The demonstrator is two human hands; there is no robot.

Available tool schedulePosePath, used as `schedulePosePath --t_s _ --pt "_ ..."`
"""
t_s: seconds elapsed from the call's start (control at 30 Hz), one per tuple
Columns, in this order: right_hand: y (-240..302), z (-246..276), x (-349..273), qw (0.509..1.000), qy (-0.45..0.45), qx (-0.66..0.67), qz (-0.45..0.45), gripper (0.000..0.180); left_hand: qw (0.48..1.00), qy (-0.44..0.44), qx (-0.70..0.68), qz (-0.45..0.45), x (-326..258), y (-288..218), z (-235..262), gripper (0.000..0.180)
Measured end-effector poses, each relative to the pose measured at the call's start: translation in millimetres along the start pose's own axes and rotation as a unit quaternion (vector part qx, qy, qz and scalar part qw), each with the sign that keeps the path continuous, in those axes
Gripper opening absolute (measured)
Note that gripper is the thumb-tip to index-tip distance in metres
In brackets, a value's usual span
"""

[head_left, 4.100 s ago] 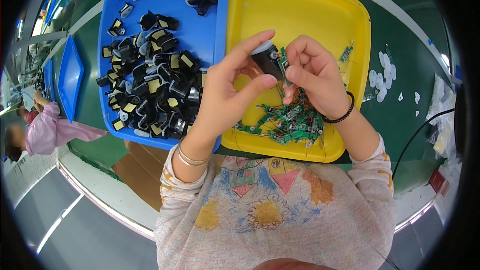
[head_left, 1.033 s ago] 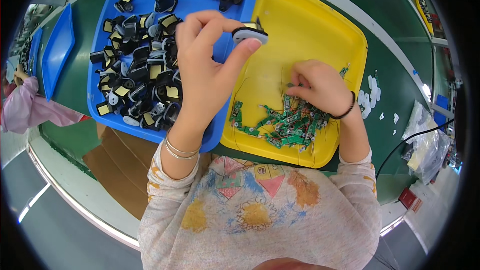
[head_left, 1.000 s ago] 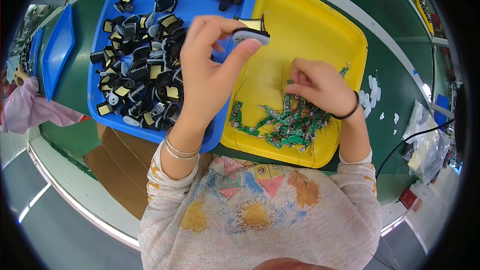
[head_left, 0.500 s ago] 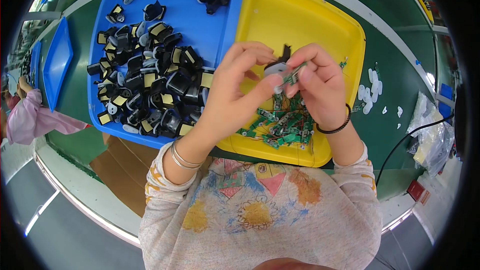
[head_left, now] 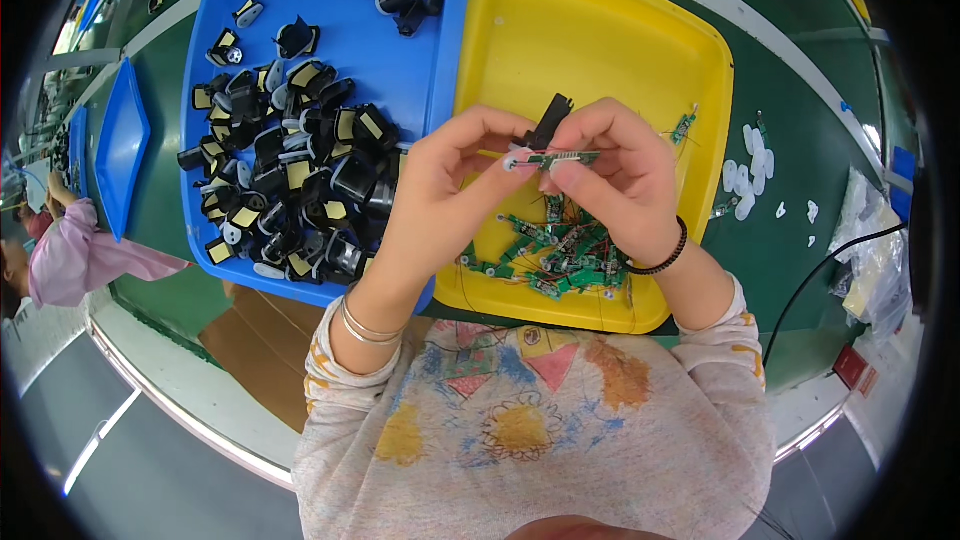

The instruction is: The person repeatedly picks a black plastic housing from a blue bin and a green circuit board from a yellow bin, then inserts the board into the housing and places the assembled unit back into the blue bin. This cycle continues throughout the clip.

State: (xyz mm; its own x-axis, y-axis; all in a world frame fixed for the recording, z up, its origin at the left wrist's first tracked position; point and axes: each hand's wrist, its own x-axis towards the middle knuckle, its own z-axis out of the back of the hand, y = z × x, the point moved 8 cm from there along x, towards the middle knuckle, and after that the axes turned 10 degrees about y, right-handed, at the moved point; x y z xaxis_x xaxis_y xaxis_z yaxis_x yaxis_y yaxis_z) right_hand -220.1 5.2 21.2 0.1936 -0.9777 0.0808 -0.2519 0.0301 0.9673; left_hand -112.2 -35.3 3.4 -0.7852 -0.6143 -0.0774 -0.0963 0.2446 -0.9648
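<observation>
A green board [head_left: 572,158] is above the yellow tray [head_left: 600,30], pinched by the right hand [head_left: 628,175], just beside a black part [head_left: 548,124] gripped in the left hand [head_left: 465,175]. More boards [head_left: 578,252] lie in the tray; left of it, a blue tray [head_left: 375,60]; right, white discs [head_left: 757,163].

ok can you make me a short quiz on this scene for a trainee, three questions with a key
1. Where does the pile of green circuit boards lie?
a) in the blue tray
b) in the yellow tray
c) on the cardboard

2. True or false: the white oval pieces lie to the right of the yellow tray.

3. Fill in: between them, the left hand and right hand hold a black part and a ____.

Key: 1. b; 2. true; 3. single green board
</observation>
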Motion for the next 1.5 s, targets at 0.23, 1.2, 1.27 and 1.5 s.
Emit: schedulePosePath --t_s 0.23,1.2,1.27,1.5 --pt "19.0 12.1 -6.3 0.974 -0.101 -0.175 0.098 0.014 0.995 -0.071 -0.046 -0.052 -3.0 -5.4 3.6 0.022" --pt "33.9 -2.1 -8.7 0.921 -0.091 -0.320 0.200 0.012 0.991 -0.058 -0.057 -0.111 -6.4 -15.3 1.1 0.021" --pt "30.4 -1.7 -7.5 0.933 -0.083 -0.299 0.180 0.012 0.991 -0.061 -0.053 -0.105 -6.7 -15.3 1.1 0.021" --pt "0.1 4.3 -2.3 0.997 -0.066 0.001 0.027 0.012 0.990 -0.058 -0.033 -0.121 -4.6 -21.8 -3.2 0.020"
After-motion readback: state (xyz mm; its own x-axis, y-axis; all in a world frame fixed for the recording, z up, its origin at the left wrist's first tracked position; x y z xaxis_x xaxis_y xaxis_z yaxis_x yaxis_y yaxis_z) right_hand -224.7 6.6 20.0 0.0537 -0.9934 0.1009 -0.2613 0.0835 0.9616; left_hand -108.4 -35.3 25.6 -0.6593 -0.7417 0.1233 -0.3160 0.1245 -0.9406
